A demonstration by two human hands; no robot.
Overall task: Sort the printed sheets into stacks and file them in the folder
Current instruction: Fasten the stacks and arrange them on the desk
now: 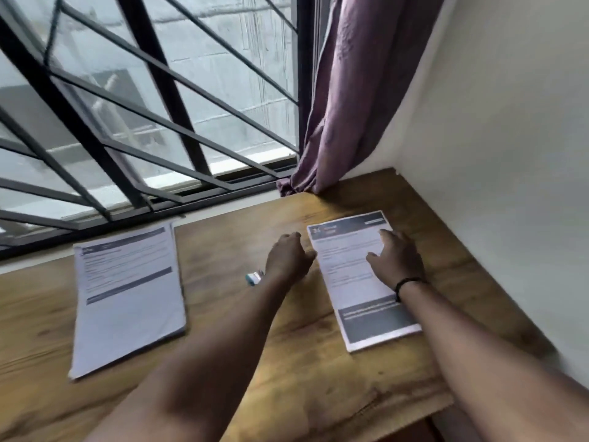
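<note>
Two stacks of printed sheets lie on the wooden table [302, 371]. The left stack [127, 298] lies by the window, slightly fanned at its edges. The right stack [357, 282] lies near the wall, with dark bands at its top and bottom. My right hand [395, 260] rests flat on top of the right stack, fingers spread. My left hand [290, 253] sits against that stack's left edge, thumb touching the paper. No folder is in view.
A small white and teal object [254, 278], perhaps a stapler or clip, lies beside my left wrist. A purple curtain [344, 122] hangs down to the table's far edge. A barred window [143, 122] runs along the back; a white wall [494, 186] bounds the right.
</note>
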